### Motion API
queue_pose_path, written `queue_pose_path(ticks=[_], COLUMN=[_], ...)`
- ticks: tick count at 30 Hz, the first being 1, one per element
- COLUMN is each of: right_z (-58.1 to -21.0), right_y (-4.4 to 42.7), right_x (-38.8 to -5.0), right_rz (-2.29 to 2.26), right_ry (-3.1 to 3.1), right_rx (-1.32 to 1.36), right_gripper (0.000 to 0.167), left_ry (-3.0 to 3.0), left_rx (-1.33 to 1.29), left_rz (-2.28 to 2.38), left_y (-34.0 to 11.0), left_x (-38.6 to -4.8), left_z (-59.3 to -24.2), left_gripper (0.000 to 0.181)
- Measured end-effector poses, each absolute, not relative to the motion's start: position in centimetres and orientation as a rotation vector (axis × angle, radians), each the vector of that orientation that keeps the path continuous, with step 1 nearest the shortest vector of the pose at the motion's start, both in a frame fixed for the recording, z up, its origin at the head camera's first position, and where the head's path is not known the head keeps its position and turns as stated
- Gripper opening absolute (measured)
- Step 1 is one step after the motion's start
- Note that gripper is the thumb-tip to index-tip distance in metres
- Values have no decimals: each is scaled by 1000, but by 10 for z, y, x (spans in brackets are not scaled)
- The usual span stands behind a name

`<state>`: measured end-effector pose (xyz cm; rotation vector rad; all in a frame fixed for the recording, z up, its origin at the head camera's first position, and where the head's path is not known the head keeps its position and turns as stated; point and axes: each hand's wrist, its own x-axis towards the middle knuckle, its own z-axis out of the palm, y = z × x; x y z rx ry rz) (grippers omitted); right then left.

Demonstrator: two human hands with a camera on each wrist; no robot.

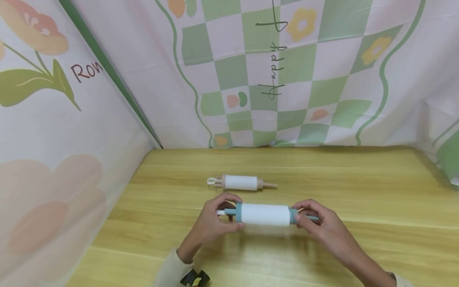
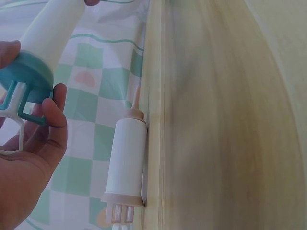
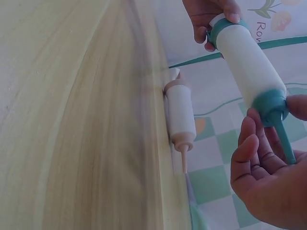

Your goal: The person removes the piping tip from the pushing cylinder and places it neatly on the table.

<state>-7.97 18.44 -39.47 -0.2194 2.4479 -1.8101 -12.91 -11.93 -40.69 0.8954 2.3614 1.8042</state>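
A white-barrelled syringe [image 1: 265, 214] with teal ends is held level above the table between both hands. My left hand [image 1: 215, 219] grips its teal collar [image 2: 29, 72] at the plunger end, thumb on one side and fingers on the other. The white ring handle [image 2: 21, 136] sticks out beside the left palm. With thumb and fingertips, my right hand [image 1: 319, 223] pinches the teal cap [image 3: 271, 105] at the other end. A long thin teal nozzle [image 3: 286, 141] runs from that cap past the right palm.
A second, beige-ended syringe [image 1: 241, 182] lies on the wooden table [image 1: 340, 171] just beyond the held one, its nozzle to the right. Patterned cloth [image 1: 265, 71] hangs along the table's back edge, and another printed cloth [image 1: 53, 131] stands at the left.
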Motion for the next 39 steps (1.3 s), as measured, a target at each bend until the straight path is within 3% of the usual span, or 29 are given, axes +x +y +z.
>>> queue_pose_path(ticks=[7,21,34,39], right_z=[-396,-388,-394,-392], right_y=[183,180,178,178], right_x=[-80,-79,-79,-79], right_rz=[-1831,-1723,-1817,-1749], right_ry=[2503,2534,2584,2644], right_rx=[-362,-176,-391,-361], right_gripper=[33,33,32,29], left_ry=[2359,2358,2365,2357], left_rx=[888,909,877,884], left_rz=[1809,1813,1812,1821], left_y=[-120,-119,-120,-120], left_x=[-130,-129,-129,-128], left_z=[-407,-407,-406,-406], left_gripper=[44,43,44,43])
